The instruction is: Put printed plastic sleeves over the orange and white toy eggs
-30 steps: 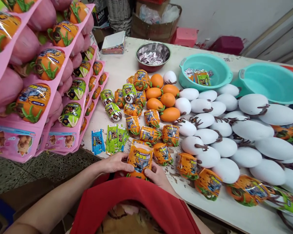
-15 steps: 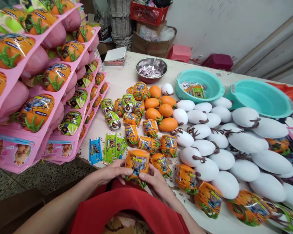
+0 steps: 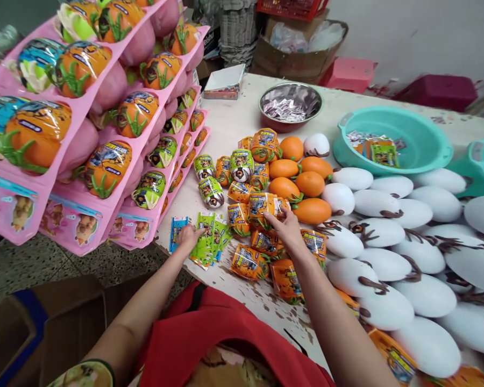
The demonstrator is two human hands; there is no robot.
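Spreads as a white table (image 3: 242,121), flaked at the front; carries white eggs (image 3: 383,232) to the right; bears orange eggs (image 3: 310,184), orange-wrapped eggs (image 3: 249,262) and green-wrapped eggs (image 3: 211,192) mid-table; supports green packets (image 3: 204,243) and a blue packet (image 3: 177,228) near left; farther back, holds a metal bowl (image 3: 281,124), turquoise basins (image 3: 429,141) and a box (image 3: 223,80).

Packets (image 3: 205,248) beside eggs (image 3: 249,262) on table (image 3: 234,115)
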